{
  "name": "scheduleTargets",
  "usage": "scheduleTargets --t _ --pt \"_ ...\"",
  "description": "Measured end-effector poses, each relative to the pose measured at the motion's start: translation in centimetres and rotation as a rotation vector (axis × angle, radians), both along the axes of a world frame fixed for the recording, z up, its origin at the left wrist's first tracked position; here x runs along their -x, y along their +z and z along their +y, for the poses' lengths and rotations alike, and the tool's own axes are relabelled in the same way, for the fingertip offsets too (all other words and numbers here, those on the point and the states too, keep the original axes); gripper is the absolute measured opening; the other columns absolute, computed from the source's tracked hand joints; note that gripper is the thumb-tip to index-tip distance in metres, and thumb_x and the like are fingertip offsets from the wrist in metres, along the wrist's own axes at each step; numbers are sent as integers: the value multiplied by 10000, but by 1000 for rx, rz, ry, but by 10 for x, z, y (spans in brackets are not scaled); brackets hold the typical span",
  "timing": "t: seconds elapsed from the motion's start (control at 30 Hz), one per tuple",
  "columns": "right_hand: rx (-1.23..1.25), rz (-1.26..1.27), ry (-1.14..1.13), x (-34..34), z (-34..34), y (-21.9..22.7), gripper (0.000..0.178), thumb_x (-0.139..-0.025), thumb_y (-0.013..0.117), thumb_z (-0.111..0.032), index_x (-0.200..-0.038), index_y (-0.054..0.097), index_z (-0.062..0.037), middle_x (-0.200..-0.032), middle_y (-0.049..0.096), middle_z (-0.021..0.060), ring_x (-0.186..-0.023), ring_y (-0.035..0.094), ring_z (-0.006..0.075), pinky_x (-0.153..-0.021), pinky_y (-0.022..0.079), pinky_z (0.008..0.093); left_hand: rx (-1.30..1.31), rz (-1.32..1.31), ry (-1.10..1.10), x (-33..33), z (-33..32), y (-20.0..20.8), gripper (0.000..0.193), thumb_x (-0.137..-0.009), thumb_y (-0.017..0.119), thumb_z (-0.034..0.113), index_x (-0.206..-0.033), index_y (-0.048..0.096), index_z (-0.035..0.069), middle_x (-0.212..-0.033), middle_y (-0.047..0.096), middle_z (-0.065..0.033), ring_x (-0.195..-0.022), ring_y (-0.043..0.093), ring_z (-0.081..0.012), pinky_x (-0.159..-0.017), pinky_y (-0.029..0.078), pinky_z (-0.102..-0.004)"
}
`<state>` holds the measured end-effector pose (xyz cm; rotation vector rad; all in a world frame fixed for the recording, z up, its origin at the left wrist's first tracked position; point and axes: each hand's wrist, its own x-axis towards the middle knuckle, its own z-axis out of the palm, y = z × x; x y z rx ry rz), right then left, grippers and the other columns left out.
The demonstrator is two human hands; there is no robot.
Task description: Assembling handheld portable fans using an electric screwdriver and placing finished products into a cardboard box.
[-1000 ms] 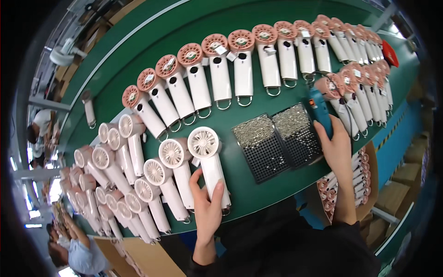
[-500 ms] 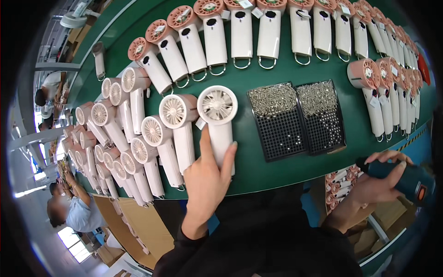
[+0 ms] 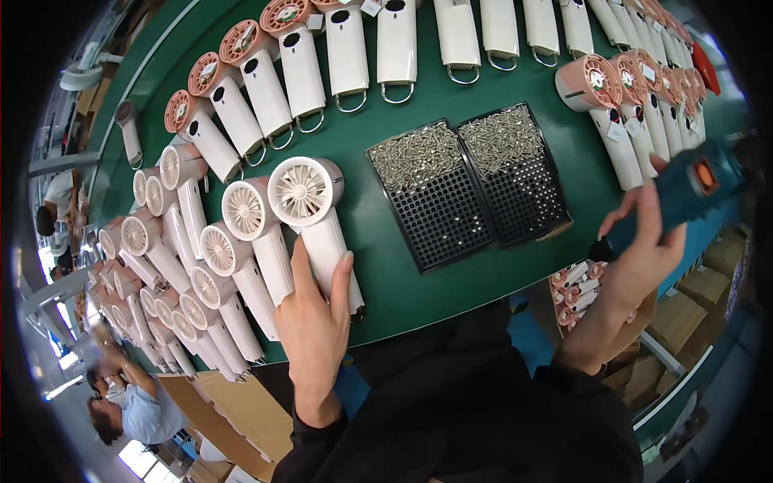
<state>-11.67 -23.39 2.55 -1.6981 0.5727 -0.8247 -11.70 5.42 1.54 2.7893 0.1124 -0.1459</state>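
My left hand [image 3: 314,334] holds the ribbed-looking white handle of a handheld fan [image 3: 328,249] between thumb and fingers. The fan lies on the green table at the right end of a group of similar fans [image 3: 244,211], its round pale grille facing up. My right hand [image 3: 644,249] is wrapped round a dark teal power screwdriver [image 3: 688,189], held near the table's right edge. The tool's dark tip end points left and toward me. Two black perforated trays [image 3: 435,229] with many small silver screws [image 3: 419,153] lie between my hands.
Across the back stand rows of white-handled fans with pink open heads [image 3: 243,44] and metal loops. More pink-headed fans [image 3: 592,84] lie at the right. Below the table edge are a box of fan parts [image 3: 576,294] and cardboard boxes [image 3: 680,314]. People work at far left.
My right hand has raised the screwdriver away from me to the table's right edge. The whole view has shifted, so the table's contents sit further left. My left hand stays on the fan.
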Motion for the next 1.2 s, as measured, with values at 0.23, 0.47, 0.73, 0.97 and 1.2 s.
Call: scheduleTargets --t 0.23,0.47,0.73,0.97,1.2 --pt "-10 -308 72 23 -19 -6 467 -921 448 -274 -1224 371 74 -925 469 183 -810 474 220 -555 472 355 -87 -102 -35 -5 -8 1 602 -833 698 387 -1221 479 -19 -743 647 -161 -601 641 -318 -494 492 -385" --pt "19 -372 310 28 -30 -15 432 -963 463 -424 -1189 398 -62 -789 485 122 -436 468 183 -385 422 317 446 -136 3 -6 -1 -5 486 -853 684 153 -1164 364 -39 -903 640 -249 -677 642 -413 -558 510 -426" --pt "-125 -610 475 5 17 32 292 -997 367 -352 -1115 429 -93 -725 393 31 -373 354 131 -333 336 293 1293 303 366 1 -9 -3 554 -926 614 177 -1358 313 3 -954 575 -63 -665 544 -83 -563 449 -223" --pt "-208 -551 687 -27 76 16 289 -1008 342 -255 -1214 328 -52 -737 468 138 -361 458 226 -324 450 368 1567 300 229 -1 -19 -21 648 -921 548 57 -1453 179 27 -1193 563 -165 -956 623 -211 -786 531 -324" --pt "-167 -451 731 -36 86 8 286 -991 399 -237 -1212 311 -77 -726 492 146 -361 488 231 -325 455 365 1636 291 234 -1 -16 -26 675 -917 547 16 -1467 157 49 -1197 557 -182 -981 622 -235 -822 532 -354"
